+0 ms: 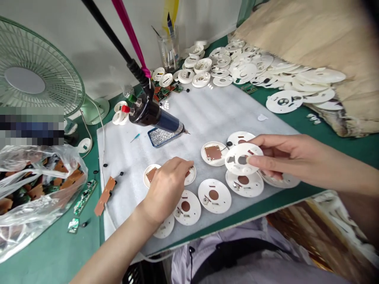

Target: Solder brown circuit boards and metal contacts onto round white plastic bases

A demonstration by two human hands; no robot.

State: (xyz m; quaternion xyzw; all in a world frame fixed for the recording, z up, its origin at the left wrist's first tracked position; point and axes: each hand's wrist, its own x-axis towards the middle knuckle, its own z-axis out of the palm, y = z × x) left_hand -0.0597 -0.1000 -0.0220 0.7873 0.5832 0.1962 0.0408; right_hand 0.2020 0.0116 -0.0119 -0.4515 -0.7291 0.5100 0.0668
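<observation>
Containers stood about the green surface (44,256). A clear cup (168,51) by the back wall held a blue-handled tool and thin metal picks upright. A crumpled clear plastic bag (17,221) at the left was filled with brown and green circuit boards (35,191). A small blue tray (161,137) on the white foam sheet (213,114) held a glittering silver filling, and the tip of a dark hanging tool (154,114) pointed past its far edge.

No brand or writing could be read; a pixelated patch at the left hid whatever lay there.

The right hand (266,157) held a white disc (241,159) with cut-outs clear of the foam. Its grip was pinching the disc's right edge, thumb on the upper face and fingers behind. Just left of this disc lay a flat disc bearing a brown square (213,152), and a holed disc (244,183) lay beneath it, nearer the person.

The left hand (168,185) lay palm down with fingers curled over a boarded disc (151,173) near the middle of the sheet. Whether its grip clasped that disc or only rested on it could not be told. Two more discs (214,196) lay just beside the wrist, toward the near edge.

A heap of white discs (251,71) covered the far right of the surface, and a loose brown strip (105,196) lay at the foam's left edge.
</observation>
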